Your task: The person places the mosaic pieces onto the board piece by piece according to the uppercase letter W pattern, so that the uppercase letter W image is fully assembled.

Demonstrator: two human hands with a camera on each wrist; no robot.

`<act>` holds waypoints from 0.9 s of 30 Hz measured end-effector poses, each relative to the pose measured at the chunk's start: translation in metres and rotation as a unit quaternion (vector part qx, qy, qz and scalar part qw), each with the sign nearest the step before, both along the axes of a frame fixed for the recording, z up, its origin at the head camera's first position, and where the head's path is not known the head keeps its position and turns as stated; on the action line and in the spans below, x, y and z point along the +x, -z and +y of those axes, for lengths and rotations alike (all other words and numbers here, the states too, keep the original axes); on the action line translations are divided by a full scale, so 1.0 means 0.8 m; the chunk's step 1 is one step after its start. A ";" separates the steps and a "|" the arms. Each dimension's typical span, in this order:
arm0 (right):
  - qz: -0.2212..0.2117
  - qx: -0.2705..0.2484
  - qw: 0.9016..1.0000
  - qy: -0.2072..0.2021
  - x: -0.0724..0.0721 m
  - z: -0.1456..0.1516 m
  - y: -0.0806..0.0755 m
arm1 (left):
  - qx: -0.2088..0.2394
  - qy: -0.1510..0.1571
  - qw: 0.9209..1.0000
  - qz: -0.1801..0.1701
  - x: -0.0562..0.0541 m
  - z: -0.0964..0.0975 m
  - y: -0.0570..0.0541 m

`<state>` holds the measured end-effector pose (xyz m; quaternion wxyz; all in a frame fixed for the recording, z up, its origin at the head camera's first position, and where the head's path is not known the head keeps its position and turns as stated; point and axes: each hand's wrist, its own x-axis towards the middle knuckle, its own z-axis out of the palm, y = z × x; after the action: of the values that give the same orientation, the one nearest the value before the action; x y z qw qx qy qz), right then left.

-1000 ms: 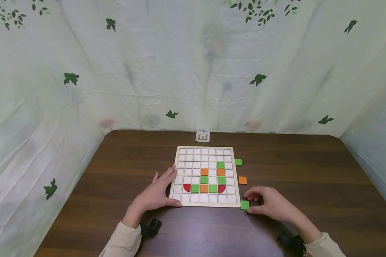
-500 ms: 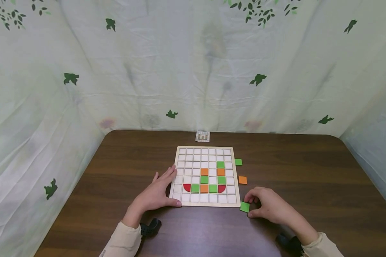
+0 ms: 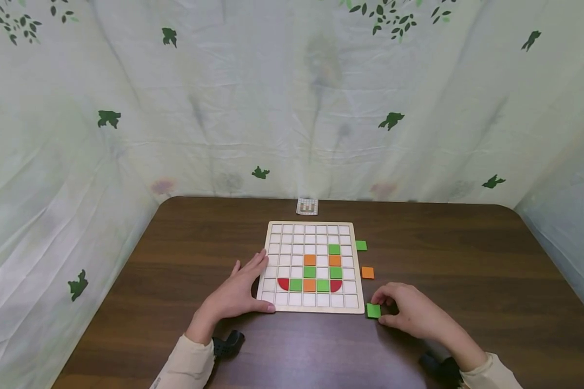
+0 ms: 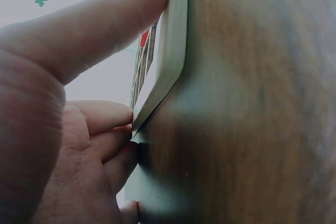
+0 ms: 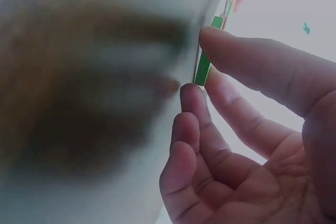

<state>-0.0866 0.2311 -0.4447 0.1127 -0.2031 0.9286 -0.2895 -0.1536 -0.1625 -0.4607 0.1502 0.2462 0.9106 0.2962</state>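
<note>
A dark brown wooden surface [image 3: 467, 259] fills the lower half of the head view, with a pale leaf-printed cloth behind it. At centre lies a light wooden grid board [image 3: 311, 226], its white cells partly filled with green, orange and red tiles. The left hand [image 3: 236, 294] lies flat and relaxed against the board's left edge, thumb along the near rim. Just right of the board's near right corner, low and right of centre, the right hand [image 3: 413, 313] pinches a loose green square tile [image 3: 373, 310] between thumb and fingertips; the right wrist view shows it held by its thin edges. The tile looks light, thin and stiff, probably smooth-faced, so opposite edges seem the surest hold. Further up, beside the board's right edge, lie an orange tile [image 3: 367, 272] and another green tile [image 3: 361, 245]. A small pattern card [image 3: 306, 206] lies beyond the board.
</note>
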 end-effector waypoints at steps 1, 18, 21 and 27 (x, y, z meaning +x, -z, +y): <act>-0.001 -0.001 1.000 0.004 0.000 0.001 -0.002 | 0.001 0.000 1.000 0.001 0.000 0.000 0.000; 0.029 -0.027 0.998 0.044 -0.017 -0.015 -0.020 | -0.006 0.002 1.000 0.005 0.000 0.000 0.001; 0.040 -0.033 0.998 0.041 -0.020 -0.021 -0.020 | -0.006 0.002 1.000 0.006 0.000 0.000 0.001; 0.051 -0.040 0.997 0.047 -0.028 -0.038 -0.020 | -0.006 -0.001 1.000 0.006 0.001 0.000 0.000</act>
<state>-0.1089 0.2007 -0.4288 0.0432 -0.1783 0.9292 -0.3209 -0.1530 -0.1625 -0.4605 0.1463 0.2462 0.9135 0.2889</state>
